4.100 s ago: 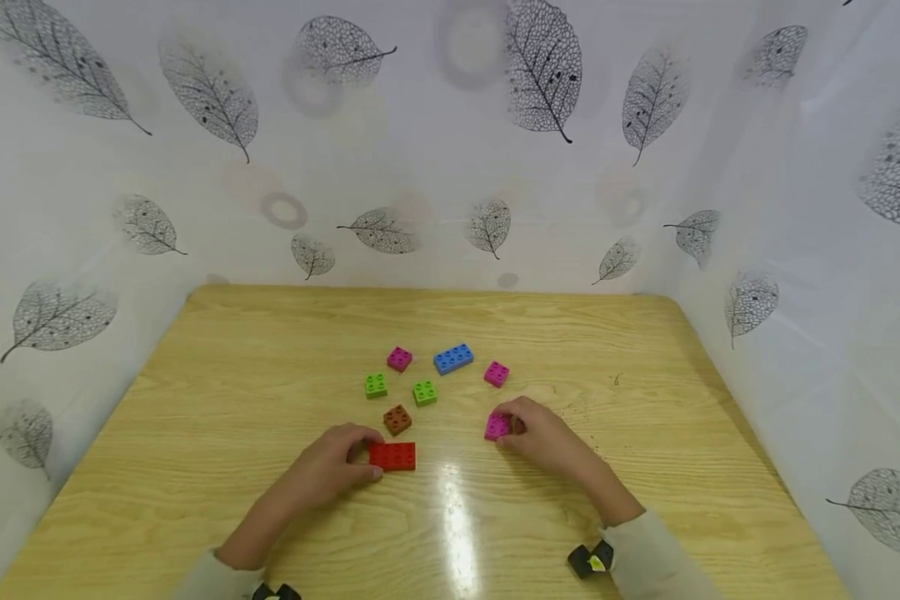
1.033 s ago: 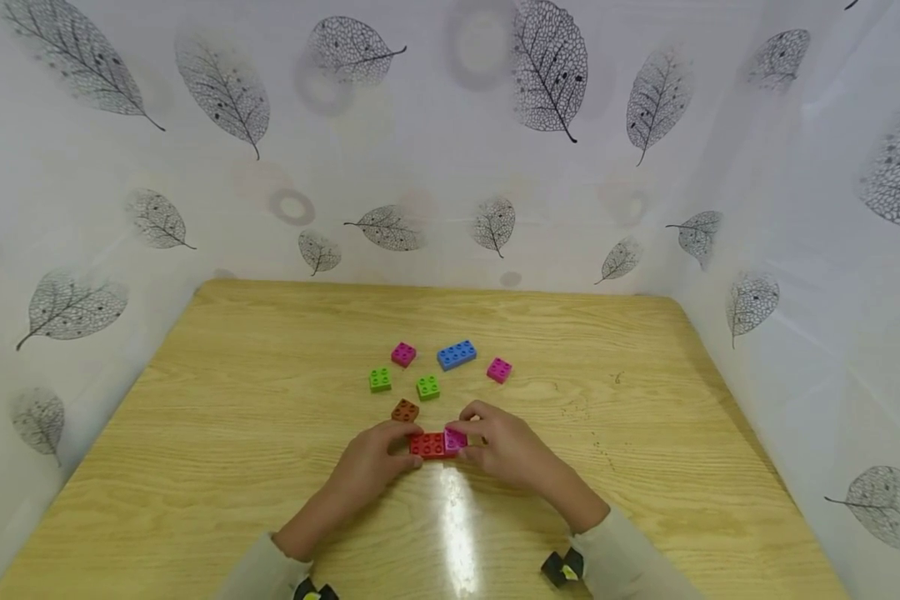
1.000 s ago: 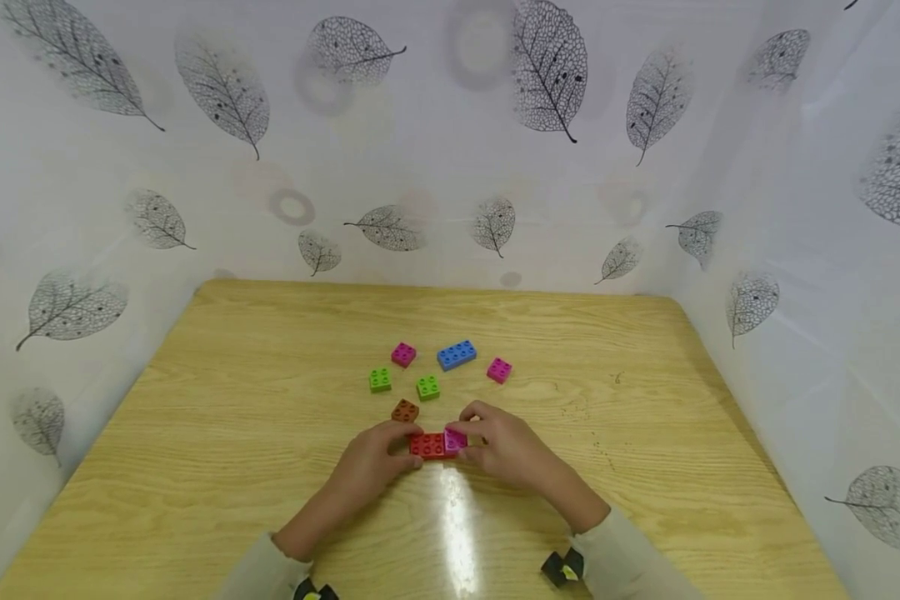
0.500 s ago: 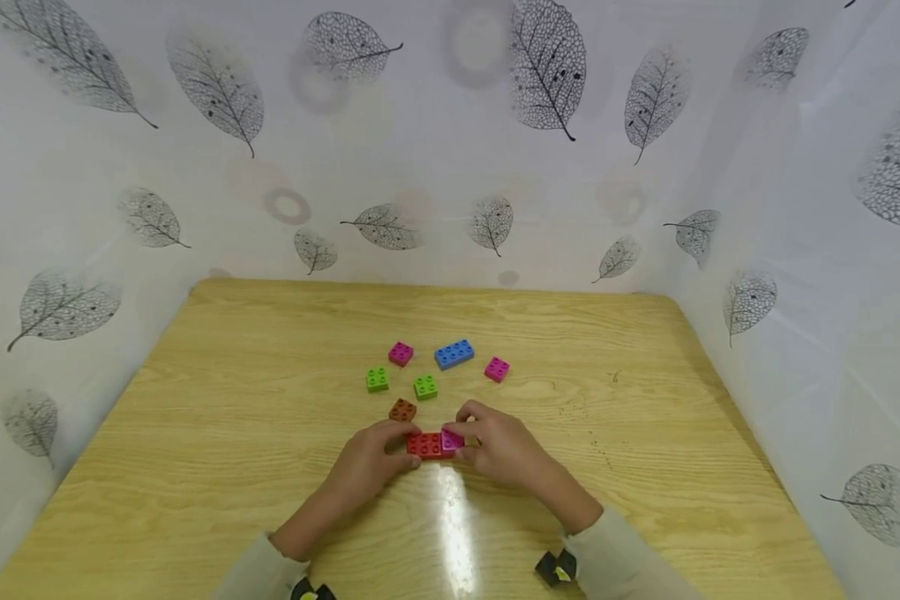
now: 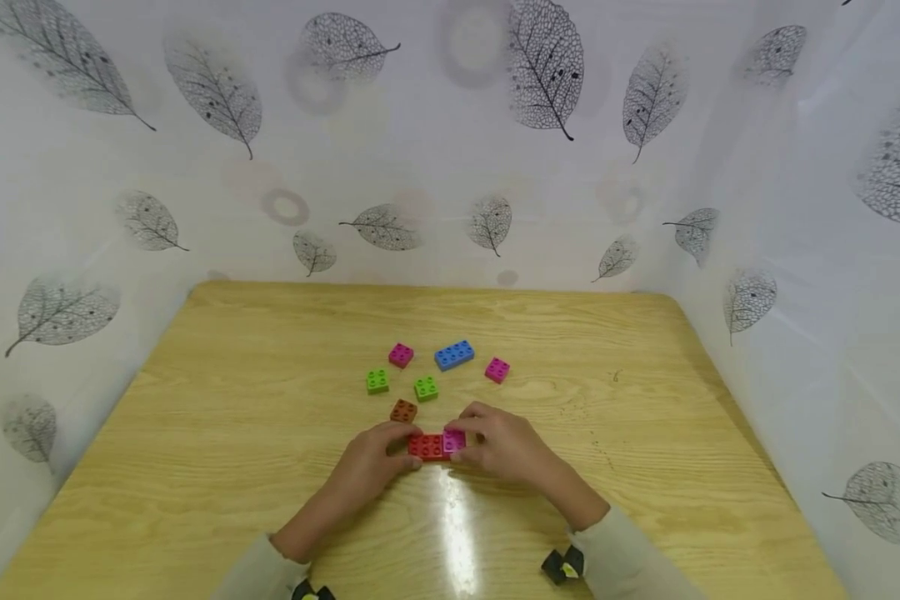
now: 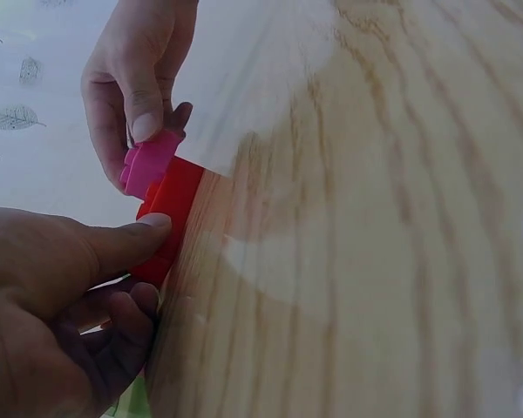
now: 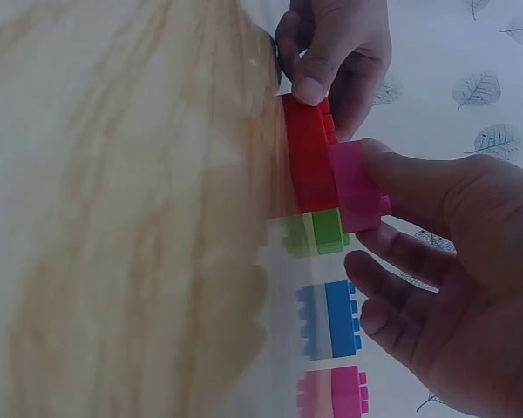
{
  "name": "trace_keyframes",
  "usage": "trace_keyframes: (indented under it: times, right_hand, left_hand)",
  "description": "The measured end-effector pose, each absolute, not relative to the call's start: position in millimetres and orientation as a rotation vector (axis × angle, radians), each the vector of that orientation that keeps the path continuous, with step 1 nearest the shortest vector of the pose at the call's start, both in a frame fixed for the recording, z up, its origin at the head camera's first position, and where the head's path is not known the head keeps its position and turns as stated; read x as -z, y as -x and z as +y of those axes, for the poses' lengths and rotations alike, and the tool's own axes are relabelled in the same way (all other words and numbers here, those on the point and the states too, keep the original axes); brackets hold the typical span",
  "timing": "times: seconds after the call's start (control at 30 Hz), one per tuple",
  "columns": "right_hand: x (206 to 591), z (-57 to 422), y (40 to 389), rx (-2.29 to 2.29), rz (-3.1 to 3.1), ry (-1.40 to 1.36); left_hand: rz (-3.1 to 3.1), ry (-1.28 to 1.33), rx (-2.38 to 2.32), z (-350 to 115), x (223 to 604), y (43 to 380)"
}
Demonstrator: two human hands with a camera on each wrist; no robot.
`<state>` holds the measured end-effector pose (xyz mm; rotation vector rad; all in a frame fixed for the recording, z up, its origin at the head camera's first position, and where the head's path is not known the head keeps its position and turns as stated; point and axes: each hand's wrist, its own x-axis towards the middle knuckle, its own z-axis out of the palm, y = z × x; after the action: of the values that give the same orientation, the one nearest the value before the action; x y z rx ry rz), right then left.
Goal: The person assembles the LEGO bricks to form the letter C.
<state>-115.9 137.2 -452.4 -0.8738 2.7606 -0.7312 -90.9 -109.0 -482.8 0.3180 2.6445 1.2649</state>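
Observation:
On the table, a red toy building brick (image 5: 425, 448) lies lengthwise, its left end pinched between the thumb and fingers of my left hand (image 5: 369, 460). My right hand (image 5: 506, 446) holds a small pink brick (image 5: 454, 442) by its sides. In the right wrist view the pink brick (image 7: 356, 187) sits against the studded top of the red brick (image 7: 309, 165), at the end away from the left hand. The left wrist view shows the thumb pressed to the red brick's (image 6: 179, 196) near side.
Beyond the hands lie a brown brick (image 5: 403, 411), two green bricks (image 5: 377, 382), a long blue brick (image 5: 454, 355) and two more pink bricks (image 5: 497, 370). The wooden table (image 5: 217, 400) meets a leaf-printed white curtain (image 5: 420, 167) at its back and sides.
Since the earliest frame, my right hand has brought the pink brick left onto the red brick's right end, and the left hand has shifted the red brick right. Over the last second both hands barely move.

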Motion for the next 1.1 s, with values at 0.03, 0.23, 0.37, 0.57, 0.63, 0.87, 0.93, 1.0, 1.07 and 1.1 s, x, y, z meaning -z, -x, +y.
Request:
trace_keyframes:
  times: [0.03,0.23,0.37,0.57,0.63,0.87,0.93,1.0,1.07,1.1]
  right_hand:
    - [453,138,117,0.743,2.754,0.873]
    - [456,140,117,0.836,2.705,0.846]
    - [457,140,117,0.863,2.693,0.839]
    - [458,140,118,0.871,2.691,0.848]
    - [458,139,118,0.869,2.69,0.854]
    - [456,139,118,0.862,2.7,0.863]
    - [456,139,118,0.858,2.708,0.851]
    - [456,139,118,0.857,2.712,0.836]
    - [456,139,118,0.863,2.714,0.831]
    - [457,139,118,0.865,2.716,0.832]
  left_hand:
    - [2.648,-0.319,-1.264,-109,483,91]
    - [2.656,-0.307,-1.241,-108,482,91]
    - [2.67,-0.293,-1.196,-109,479,90]
    - [2.74,-0.251,-1.161,-115,473,92]
    - [2.764,-0.242,-1.167,-118,471,94]
    - [2.833,-0.314,-1.117,-130,468,112]
    - [2.84,-0.344,-1.081,-132,469,118]
    - [2.834,-0.374,-1.053,-134,469,123]
    - [2.827,-0.409,-1.027,-135,469,126]
    - [2.826,-0.423,-1.014,-135,469,128]
